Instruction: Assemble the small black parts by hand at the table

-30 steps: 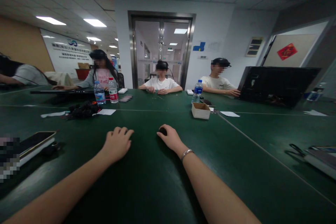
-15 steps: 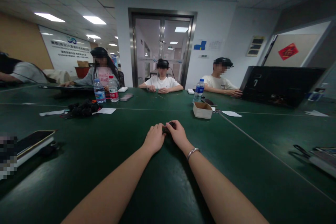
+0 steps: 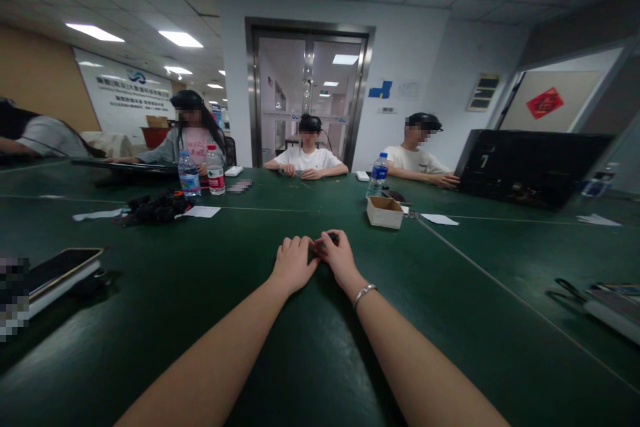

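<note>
My left hand (image 3: 294, 264) and my right hand (image 3: 341, 257) meet over the middle of the green table (image 3: 310, 360), fingertips close together. A small dark object (image 3: 334, 237) shows in part between the thumb and curled fingers of my right hand; its kind is hidden. The fingers of my left hand are bent and pressed together at the object's left side, and what they grip is covered. A silver bracelet (image 3: 364, 295) circles my right wrist. Beyond my right hand stands a small open cardboard box (image 3: 385, 219).
Two bottles (image 3: 189, 177) stand far left beside a tangled black bundle (image 3: 155, 207). Another water bottle (image 3: 379, 177) is behind the box. A phone (image 3: 60, 270) lies on a white block at left. A large black monitor (image 3: 535, 167) stands right. Several people sit around the table.
My right hand's fingers have shifted slightly around the dark object, which now shows less. My left hand stays nearly in place. The view has turned very slightly.
</note>
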Available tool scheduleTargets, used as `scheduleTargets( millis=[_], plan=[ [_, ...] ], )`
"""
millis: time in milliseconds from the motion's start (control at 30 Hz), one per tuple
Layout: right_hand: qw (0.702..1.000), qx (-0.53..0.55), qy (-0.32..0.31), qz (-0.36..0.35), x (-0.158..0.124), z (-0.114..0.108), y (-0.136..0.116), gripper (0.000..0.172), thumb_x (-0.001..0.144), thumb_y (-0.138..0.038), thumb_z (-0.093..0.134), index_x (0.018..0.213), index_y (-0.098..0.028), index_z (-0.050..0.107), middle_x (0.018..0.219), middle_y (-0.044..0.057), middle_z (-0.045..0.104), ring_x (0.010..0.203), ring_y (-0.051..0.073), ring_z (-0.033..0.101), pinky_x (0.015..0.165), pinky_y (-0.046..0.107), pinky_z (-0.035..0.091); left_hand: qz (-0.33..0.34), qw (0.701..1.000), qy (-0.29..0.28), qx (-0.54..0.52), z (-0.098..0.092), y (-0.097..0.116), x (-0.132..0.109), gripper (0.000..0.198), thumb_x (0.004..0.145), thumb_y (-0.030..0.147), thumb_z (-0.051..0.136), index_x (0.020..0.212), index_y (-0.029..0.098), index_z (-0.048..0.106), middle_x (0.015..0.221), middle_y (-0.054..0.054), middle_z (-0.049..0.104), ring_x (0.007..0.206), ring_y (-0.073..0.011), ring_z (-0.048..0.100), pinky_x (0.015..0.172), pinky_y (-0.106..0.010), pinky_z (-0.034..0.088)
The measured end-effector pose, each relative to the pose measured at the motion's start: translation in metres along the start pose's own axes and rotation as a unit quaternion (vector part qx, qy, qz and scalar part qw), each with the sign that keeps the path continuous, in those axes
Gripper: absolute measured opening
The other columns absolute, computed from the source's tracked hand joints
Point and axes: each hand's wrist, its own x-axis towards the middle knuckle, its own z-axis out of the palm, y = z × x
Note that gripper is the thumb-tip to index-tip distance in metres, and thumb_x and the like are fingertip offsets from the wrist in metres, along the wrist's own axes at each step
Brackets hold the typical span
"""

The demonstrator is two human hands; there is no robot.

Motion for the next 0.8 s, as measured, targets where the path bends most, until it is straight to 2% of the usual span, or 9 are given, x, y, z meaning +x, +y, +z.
scheduleTargets(
  millis=[67, 133, 267, 333, 400, 500, 567, 667, 800],
  plan=[
    [1.000, -0.003, -0.014, -0.008, -0.001, -0.001, -0.002, 0.034, 0.065, -0.039, 0.066, 0.087, -0.022, 0.047, 0.078, -0.002, 0.059, 0.067, 0.015, 0.065, 0.063, 0.031, 0.055, 0.011, 1.000, -0.011, 0.024, -0.006, -0.008, -0.002, 0.043, 0.078, 0.054, 0.049, 0.106, 0.022, 0.050, 0.110, -0.011, 0.053, 0.105, -0.0287, 0.048, 0.085, -0.040, 0.040],
    [0.998, -0.044, -0.033, -0.019, -0.001, -0.003, -0.004, 0.032, 0.061, -0.033, 0.069, 0.084, -0.021, 0.051, 0.077, -0.002, 0.058, 0.059, 0.013, 0.063, 0.058, 0.029, 0.054, 0.030, 0.998, -0.051, 0.027, -0.013, -0.019, -0.004, 0.047, 0.077, 0.061, 0.045, 0.103, 0.022, 0.051, 0.106, -0.010, 0.053, 0.100, -0.0270, 0.052, 0.081, -0.037, 0.042],
    [0.982, -0.170, -0.079, -0.036, -0.002, -0.004, -0.006, 0.022, 0.064, -0.025, 0.064, 0.084, -0.018, 0.058, 0.067, -0.003, 0.057, 0.048, 0.010, 0.055, 0.048, 0.026, 0.048, 0.067, 0.991, -0.115, 0.022, -0.023, -0.036, -0.002, 0.037, 0.085, 0.054, 0.036, 0.095, 0.022, 0.052, 0.095, -0.006, 0.055, 0.082, -0.0212, 0.057, 0.071, -0.033, 0.043],
    [0.967, -0.229, -0.096, -0.054, -0.002, -0.004, -0.006, 0.022, 0.066, -0.023, 0.062, 0.088, -0.018, 0.062, 0.069, -0.002, 0.057, 0.049, 0.010, 0.053, 0.050, 0.026, 0.048, 0.076, 0.991, -0.110, 0.008, -0.024, -0.038, -0.001, 0.032, 0.085, 0.050, 0.037, 0.091, 0.022, 0.053, 0.092, -0.005, 0.057, 0.078, -0.0197, 0.057, 0.068, -0.031, 0.042],
    [0.952, -0.277, -0.099, -0.084, -0.002, -0.004, -0.006, 0.026, 0.067, -0.021, 0.061, 0.092, -0.020, 0.063, 0.079, 0.001, 0.059, 0.055, 0.010, 0.054, 0.054, 0.027, 0.049, 0.076, 0.993, -0.089, -0.031, -0.023, -0.037, -0.001, 0.032, 0.086, 0.050, 0.038, 0.087, 0.022, 0.054, 0.090, -0.004, 0.058, 0.079, -0.0188, 0.056, 0.068, -0.030, 0.041],
    [0.936, -0.318, -0.095, -0.120, -0.002, -0.004, -0.004, 0.030, 0.068, -0.020, 0.059, 0.097, -0.021, 0.063, 0.093, 0.003, 0.059, 0.065, 0.012, 0.057, 0.061, 0.028, 0.050, 0.034, 0.988, -0.052, -0.144, -0.019, -0.035, 0.001, 0.034, 0.084, 0.053, 0.039, 0.087, 0.022, 0.055, 0.086, -0.003, 0.059, 0.075, -0.0166, 0.056, 0.066, -0.029, 0.040],
    [0.938, -0.313, -0.094, -0.118, -0.003, -0.004, -0.003, 0.035, 0.067, -0.018, 0.057, 0.103, -0.022, 0.060, 0.092, 0.003, 0.059, 0.065, 0.012, 0.057, 0.062, 0.028, 0.050, -0.002, 0.974, -0.033, -0.224, -0.016, -0.034, 0.002, 0.035, 0.080, 0.054, 0.047, 0.092, 0.022, 0.054, 0.083, -0.001, 0.060, 0.068, -0.0146, 0.054, 0.062, -0.027, 0.040],
    [0.956, -0.270, -0.068, -0.095, -0.004, -0.002, -0.001, 0.043, 0.064, -0.019, 0.059, 0.105, -0.021, 0.050, 0.085, 0.000, 0.058, 0.058, 0.011, 0.054, 0.055, 0.027, 0.048, -0.013, 0.950, -0.025, -0.310, -0.010, -0.034, 0.004, 0.038, 0.072, 0.050, 0.059, 0.096, 0.021, 0.051, 0.078, 0.001, 0.060, 0.066, -0.0134, 0.054, 0.061, -0.026, 0.041],
    [0.963, -0.245, -0.063, -0.091, -0.006, -0.001, -0.002, 0.030, 0.062, -0.023, 0.062, 0.088, -0.020, 0.047, 0.078, -0.003, 0.054, 0.053, 0.010, 0.051, 0.047, 0.023, 0.043, -0.009, 0.927, -0.015, -0.374, -0.003, -0.039, 0.007, 0.030, 0.071, 0.042, 0.062, 0.090, 0.020, 0.053, 0.074, 0.001, 0.061, 0.069, -0.0136, 0.057, 0.066, -0.026, 0.043]
  ],
)
